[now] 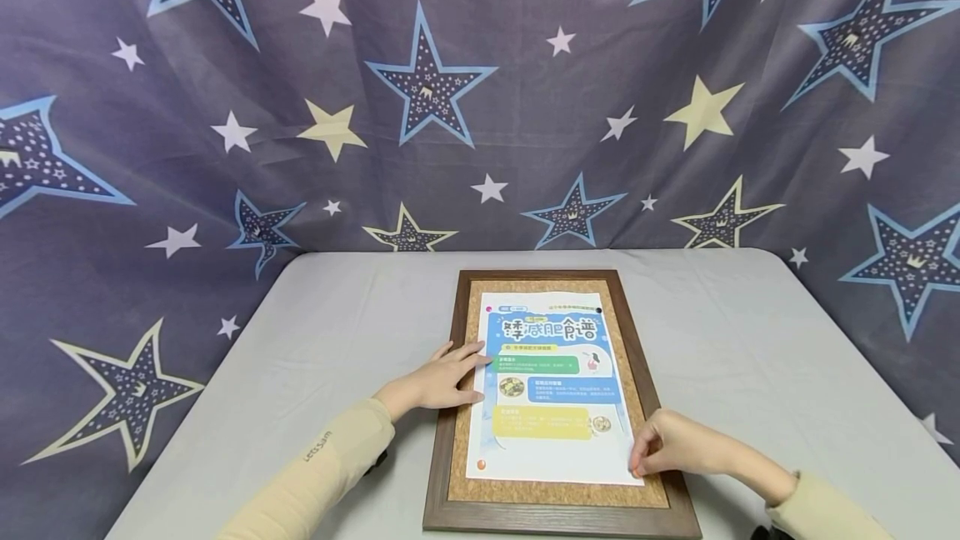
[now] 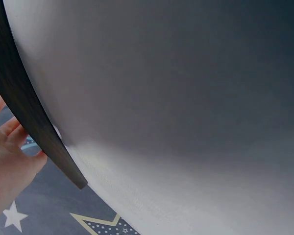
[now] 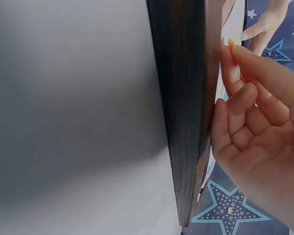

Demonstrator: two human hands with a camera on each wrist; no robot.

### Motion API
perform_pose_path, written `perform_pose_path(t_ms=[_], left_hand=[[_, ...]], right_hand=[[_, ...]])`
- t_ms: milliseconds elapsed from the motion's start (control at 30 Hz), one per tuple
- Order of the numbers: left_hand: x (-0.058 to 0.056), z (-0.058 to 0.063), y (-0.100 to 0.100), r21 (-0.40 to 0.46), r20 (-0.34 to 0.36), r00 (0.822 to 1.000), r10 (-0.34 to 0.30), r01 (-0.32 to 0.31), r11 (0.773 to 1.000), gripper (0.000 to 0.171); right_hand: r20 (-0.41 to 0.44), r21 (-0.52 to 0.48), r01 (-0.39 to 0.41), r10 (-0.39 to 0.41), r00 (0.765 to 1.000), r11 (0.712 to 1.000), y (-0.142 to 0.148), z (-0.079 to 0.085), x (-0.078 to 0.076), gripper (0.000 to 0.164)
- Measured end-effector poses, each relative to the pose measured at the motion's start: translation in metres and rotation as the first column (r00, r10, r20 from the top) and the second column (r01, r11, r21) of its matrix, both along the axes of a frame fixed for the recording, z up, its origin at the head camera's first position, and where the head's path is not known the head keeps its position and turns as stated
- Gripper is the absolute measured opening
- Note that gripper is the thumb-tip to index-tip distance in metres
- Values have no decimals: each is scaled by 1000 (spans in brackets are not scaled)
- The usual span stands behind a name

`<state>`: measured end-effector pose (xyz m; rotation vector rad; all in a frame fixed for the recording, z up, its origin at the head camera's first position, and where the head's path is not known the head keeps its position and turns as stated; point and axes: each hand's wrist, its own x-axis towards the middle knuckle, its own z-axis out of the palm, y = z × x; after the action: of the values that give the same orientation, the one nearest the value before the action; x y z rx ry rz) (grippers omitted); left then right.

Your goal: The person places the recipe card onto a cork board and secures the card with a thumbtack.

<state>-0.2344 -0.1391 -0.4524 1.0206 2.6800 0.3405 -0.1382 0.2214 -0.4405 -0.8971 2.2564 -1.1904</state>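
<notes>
A printed poster [image 1: 555,457] with Chinese lettering and coloured panels lies on a cork board [image 1: 555,492] in a dark wooden frame [image 1: 555,517]. My left hand [image 1: 444,380] rests with spread fingers on the poster's left edge, across the frame. At the lower right corner, my right hand [image 1: 671,444] pinches an orange push pin [image 3: 231,43] between thumb and index finger. Other pins sit at the remaining corners: a pink pin [image 1: 489,308], a black pin [image 1: 598,310] and an orange pin [image 1: 482,465]. Whether the pinched pin's point is in the cork is hidden.
The board lies on a table with a pale grey cloth [image 1: 337,315]. Behind and beside the table hangs a dark curtain [image 1: 450,182] printed with stars.
</notes>
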Motion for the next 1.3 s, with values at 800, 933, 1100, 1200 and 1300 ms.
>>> perform_pose_path(t_ms=[800, 933, 1100, 1200, 1300], left_hand=[[1, 0, 0, -3, 1, 1000, 4, -4, 1000, 59], [1, 0, 1, -2, -3, 1000, 0, 0, 1000, 59], [0, 0, 0, 0, -9, 1000, -5, 5, 1000, 59], [0, -1, 0, 0, -11, 1000, -6, 6, 1000, 59], [-1, -2, 0, 0, -11, 1000, -6, 6, 1000, 59]], right_hand=[[-36, 30, -21, 22, 999, 999, -2, 2, -4, 6], [-21, 47, 0, 1, 1000, 999, -3, 3, -4, 6], [-5, 58, 18, -18, 1000, 998, -4, 3, -4, 6], [-4, 55, 22, -22, 1000, 998, -4, 3, -4, 6], [-17, 52, 17, -16, 1000, 999, -5, 4, -4, 6]])
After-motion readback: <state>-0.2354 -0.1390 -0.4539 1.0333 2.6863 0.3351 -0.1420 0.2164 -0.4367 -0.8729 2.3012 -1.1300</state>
